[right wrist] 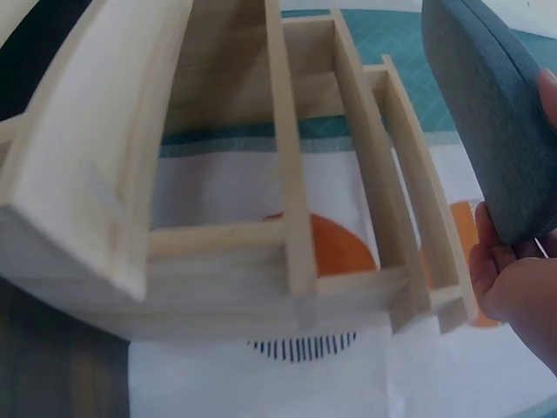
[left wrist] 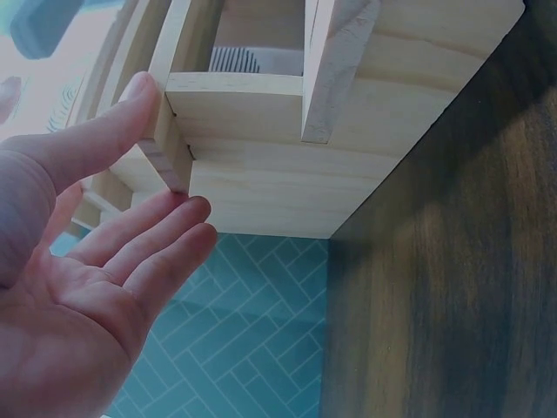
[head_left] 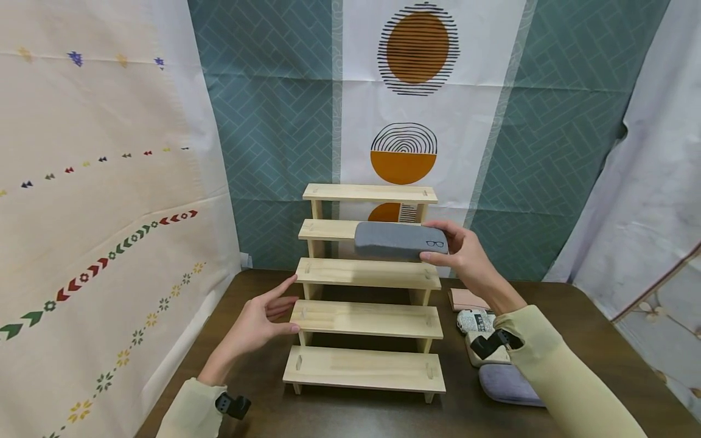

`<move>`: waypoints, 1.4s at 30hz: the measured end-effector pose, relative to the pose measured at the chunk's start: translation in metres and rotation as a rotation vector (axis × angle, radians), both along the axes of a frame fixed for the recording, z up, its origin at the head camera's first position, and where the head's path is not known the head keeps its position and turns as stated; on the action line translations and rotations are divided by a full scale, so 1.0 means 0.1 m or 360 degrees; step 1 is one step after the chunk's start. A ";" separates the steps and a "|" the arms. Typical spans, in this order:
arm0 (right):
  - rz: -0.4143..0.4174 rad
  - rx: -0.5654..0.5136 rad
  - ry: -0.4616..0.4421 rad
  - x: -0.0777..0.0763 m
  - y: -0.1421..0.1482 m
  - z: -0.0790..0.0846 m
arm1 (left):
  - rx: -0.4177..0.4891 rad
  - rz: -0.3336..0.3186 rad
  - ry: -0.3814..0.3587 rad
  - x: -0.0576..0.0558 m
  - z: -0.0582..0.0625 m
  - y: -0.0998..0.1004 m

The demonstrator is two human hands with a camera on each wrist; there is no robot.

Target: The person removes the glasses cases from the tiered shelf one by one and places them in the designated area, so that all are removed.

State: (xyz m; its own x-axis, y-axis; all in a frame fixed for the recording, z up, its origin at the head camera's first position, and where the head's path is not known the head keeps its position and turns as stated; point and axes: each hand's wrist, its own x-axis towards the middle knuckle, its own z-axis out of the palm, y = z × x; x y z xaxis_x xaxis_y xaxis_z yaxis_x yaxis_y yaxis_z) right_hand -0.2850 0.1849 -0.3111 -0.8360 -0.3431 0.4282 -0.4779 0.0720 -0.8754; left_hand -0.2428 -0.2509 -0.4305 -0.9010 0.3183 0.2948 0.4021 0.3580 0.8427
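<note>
A tiered wooden display stand with several step boards stands on the table. My left hand is at its left side. In the left wrist view the end of a board lies between the thumb and the fingertips of this hand, which touch it. My right hand grips the right end of a grey glasses case, marked with a small glasses outline. The case is held level in front of an upper step. Beside the upper boards, the right wrist view has the case in the fingers.
On the brown table, right of the stand, lie a pink flat item, a case with newspaper-like print, a cream case and a purple case, partly behind the right forearm. A patterned curtain hangs behind the stand.
</note>
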 end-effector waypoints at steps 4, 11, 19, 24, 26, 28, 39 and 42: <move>0.0034 -0.0008 0.0010 0.03 0.15 -0.10 | -0.0002 0.0004 0.0001 0.00 0.00 0.00; 0.0141 -0.0041 0.0048 0.08 0.42 -0.24 | -0.0011 0.0012 -0.0011 0.00 0.01 0.00; 0.0081 0.0025 -0.0032 0.19 0.76 -0.37 | -0.0008 0.0009 -0.0013 0.00 0.01 0.01; 0.0043 0.0016 -0.0088 0.26 1.00 -0.46 | -0.0005 0.0008 -0.0016 0.01 0.02 0.01; 0.0044 0.0003 -0.0099 0.28 1.10 -0.50 | -0.0010 0.0010 -0.0011 0.01 0.03 0.01; 0.0071 -0.0020 -0.0111 0.30 1.19 -0.54 | -0.0012 0.0011 -0.0004 0.01 0.03 0.01; -0.0160 0.0198 0.0006 0.47 1.67 -0.75 | -0.0013 0.0005 0.0003 0.00 0.04 0.01; -0.0188 0.0137 -0.0025 0.53 1.80 -0.81 | -0.0023 0.0008 -0.0002 0.00 0.03 0.02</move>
State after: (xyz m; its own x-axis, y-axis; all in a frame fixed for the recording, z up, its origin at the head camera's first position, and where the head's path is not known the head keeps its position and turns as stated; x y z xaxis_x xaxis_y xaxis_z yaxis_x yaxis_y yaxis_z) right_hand -0.2317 0.3649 -0.3919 -0.8793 -0.2766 0.3877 -0.4477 0.2024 -0.8710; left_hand -0.2427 -0.2491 -0.4273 -0.9029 0.3180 0.2891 0.3993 0.3722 0.8379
